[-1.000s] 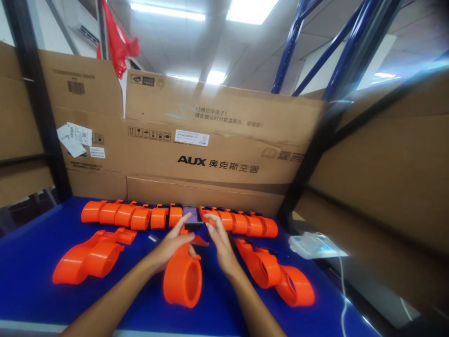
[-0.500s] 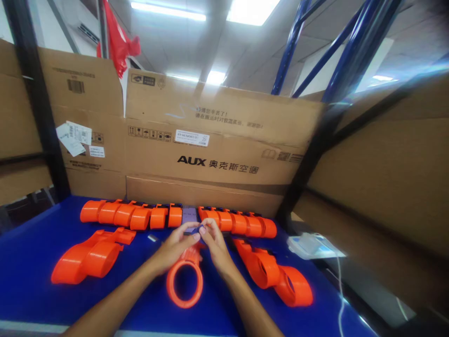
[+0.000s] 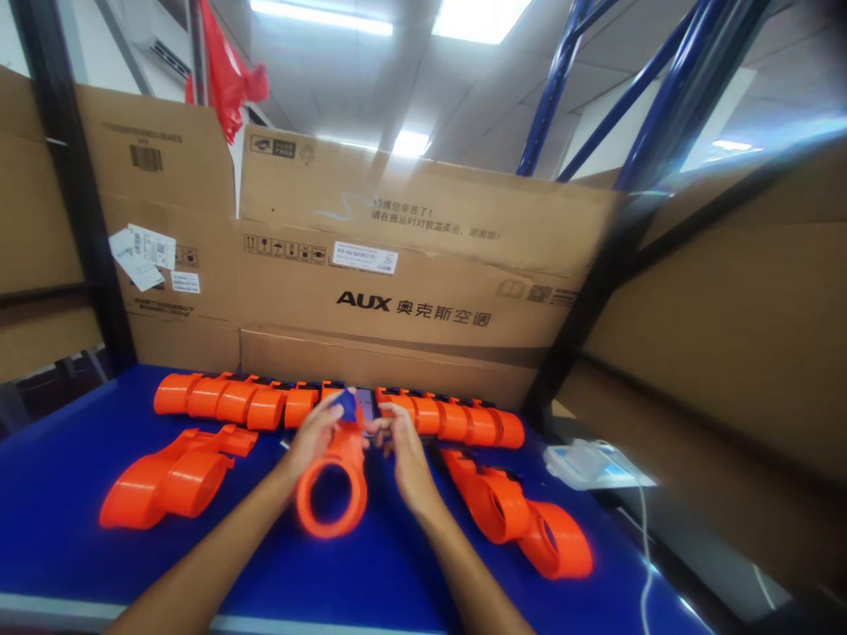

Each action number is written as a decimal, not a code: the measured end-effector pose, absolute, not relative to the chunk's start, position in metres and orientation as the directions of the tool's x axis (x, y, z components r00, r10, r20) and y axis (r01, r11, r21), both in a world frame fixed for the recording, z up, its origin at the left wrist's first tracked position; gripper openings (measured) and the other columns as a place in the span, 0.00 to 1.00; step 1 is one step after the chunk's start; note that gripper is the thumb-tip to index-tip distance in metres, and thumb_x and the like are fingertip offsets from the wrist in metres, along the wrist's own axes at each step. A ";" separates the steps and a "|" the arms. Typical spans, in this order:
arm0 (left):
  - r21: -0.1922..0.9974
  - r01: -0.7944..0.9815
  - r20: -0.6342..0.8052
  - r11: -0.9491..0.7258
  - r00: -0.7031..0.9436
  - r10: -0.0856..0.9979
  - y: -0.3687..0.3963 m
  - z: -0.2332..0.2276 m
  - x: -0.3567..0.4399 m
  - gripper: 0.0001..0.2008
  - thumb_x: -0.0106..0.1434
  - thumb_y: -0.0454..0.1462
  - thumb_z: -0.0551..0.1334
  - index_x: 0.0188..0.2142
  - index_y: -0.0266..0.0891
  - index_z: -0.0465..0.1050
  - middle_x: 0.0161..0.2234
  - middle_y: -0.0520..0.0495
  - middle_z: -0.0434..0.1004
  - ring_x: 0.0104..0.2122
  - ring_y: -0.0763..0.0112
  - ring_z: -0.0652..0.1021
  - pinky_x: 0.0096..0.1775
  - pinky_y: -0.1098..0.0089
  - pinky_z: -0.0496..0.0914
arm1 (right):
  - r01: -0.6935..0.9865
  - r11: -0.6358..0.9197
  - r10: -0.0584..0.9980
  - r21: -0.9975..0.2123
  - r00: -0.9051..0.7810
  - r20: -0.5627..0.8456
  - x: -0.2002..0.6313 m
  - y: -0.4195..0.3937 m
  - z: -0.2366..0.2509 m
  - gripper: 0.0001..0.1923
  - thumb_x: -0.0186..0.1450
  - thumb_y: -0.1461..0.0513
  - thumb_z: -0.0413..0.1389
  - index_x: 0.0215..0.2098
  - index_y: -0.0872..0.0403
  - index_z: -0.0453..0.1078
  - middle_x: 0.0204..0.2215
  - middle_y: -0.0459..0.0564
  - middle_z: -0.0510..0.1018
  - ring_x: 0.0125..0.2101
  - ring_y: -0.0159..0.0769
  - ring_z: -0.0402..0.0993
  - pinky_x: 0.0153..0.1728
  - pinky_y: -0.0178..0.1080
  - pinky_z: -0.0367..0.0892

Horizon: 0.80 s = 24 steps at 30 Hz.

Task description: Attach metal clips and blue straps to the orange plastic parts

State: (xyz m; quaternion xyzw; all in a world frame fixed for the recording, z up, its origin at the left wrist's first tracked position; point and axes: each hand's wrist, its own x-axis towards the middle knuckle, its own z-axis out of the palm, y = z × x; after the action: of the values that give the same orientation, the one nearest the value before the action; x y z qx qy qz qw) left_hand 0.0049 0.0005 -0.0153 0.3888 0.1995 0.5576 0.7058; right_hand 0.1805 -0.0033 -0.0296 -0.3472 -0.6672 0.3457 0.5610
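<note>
Orange moulded plastic, smooth and glossy: a ring-ended clamp part [image 3: 333, 488] is held above the blue table [image 3: 59, 564], its round opening facing the camera. The left hand [image 3: 316, 438] is closed around its narrow neck, with a small dark blue piece [image 3: 347, 405] pinched at the fingertips. The right hand [image 3: 405, 451] touches the same neck, fingers loosely curled. Behind, a row of orange cylindrical parts [image 3: 265, 406] lines the corrugated cardboard wall [image 3: 423, 265]. Stacked ring parts lie left [image 3: 173, 481] and right [image 3: 522, 520].
</note>
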 end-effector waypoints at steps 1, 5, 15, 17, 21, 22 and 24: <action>0.722 -0.689 0.163 0.070 0.267 0.950 0.003 -0.011 -0.002 0.31 0.59 0.47 0.65 0.60 0.39 0.65 0.41 0.38 0.82 0.34 0.56 0.83 0.36 0.61 0.75 | 0.170 0.567 0.822 -0.806 -0.181 0.540 0.180 -0.006 -0.029 0.22 0.73 0.47 0.43 0.56 0.49 0.64 0.41 0.51 0.76 0.38 0.39 0.72 0.41 0.41 0.67; 0.572 -0.820 0.184 -0.009 0.118 0.976 0.006 0.004 -0.022 0.28 0.63 0.48 0.61 0.56 0.33 0.69 0.40 0.37 0.83 0.35 0.57 0.82 0.38 0.64 0.74 | 0.416 0.780 0.622 -0.468 -0.602 0.501 0.174 -0.026 -0.024 0.25 0.66 0.54 0.58 0.60 0.48 0.65 0.54 0.55 0.72 0.53 0.48 0.66 0.55 0.50 0.61; 0.579 -0.814 0.149 0.058 0.176 0.973 0.004 0.000 -0.015 0.31 0.61 0.51 0.61 0.52 0.26 0.75 0.34 0.36 0.83 0.22 0.64 0.78 0.27 0.67 0.70 | 0.293 0.956 0.272 -0.026 -0.845 0.461 0.152 -0.027 -0.045 0.13 0.67 0.62 0.56 0.49 0.46 0.75 0.40 0.50 0.78 0.44 0.39 0.73 0.49 0.42 0.65; 0.579 -0.814 0.146 0.053 0.167 0.975 0.004 0.000 -0.015 0.31 0.60 0.51 0.62 0.52 0.26 0.75 0.34 0.35 0.83 0.23 0.63 0.78 0.28 0.67 0.71 | 0.290 0.957 0.239 0.022 -0.829 0.505 0.149 -0.025 -0.047 0.11 0.67 0.64 0.54 0.44 0.47 0.76 0.39 0.49 0.79 0.42 0.37 0.73 0.47 0.40 0.66; 0.540 -0.841 0.176 -0.021 0.089 0.980 0.000 0.007 -0.020 0.27 0.60 0.47 0.63 0.52 0.28 0.75 0.38 0.35 0.83 0.29 0.60 0.81 0.31 0.67 0.73 | 0.336 0.939 0.239 0.076 -0.793 0.560 0.149 -0.025 -0.050 0.09 0.68 0.66 0.53 0.41 0.49 0.74 0.39 0.50 0.80 0.41 0.36 0.75 0.43 0.38 0.67; 0.524 -0.851 0.190 -0.044 0.066 0.980 -0.001 0.008 -0.022 0.26 0.61 0.46 0.63 0.51 0.29 0.74 0.39 0.35 0.83 0.30 0.60 0.81 0.32 0.67 0.74 | 0.362 0.929 0.255 0.080 -0.781 0.570 0.152 -0.025 -0.050 0.10 0.68 0.66 0.53 0.42 0.49 0.74 0.39 0.50 0.81 0.41 0.36 0.75 0.41 0.37 0.68; 0.491 -0.866 0.218 -0.095 0.017 0.976 -0.002 0.010 -0.023 0.24 0.61 0.46 0.62 0.51 0.31 0.74 0.42 0.35 0.83 0.33 0.60 0.82 0.34 0.67 0.75 | 0.429 0.900 0.307 0.073 -0.744 0.593 0.159 -0.022 -0.049 0.10 0.67 0.66 0.53 0.44 0.49 0.74 0.36 0.51 0.81 0.38 0.37 0.76 0.38 0.37 0.68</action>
State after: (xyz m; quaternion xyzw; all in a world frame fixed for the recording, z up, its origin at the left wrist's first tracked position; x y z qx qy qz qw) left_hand -0.0234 -0.0024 0.0104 0.2591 0.1059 0.6929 0.6645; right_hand 0.1587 -0.0219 -0.0486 -0.1982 -0.9282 -0.1030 0.2975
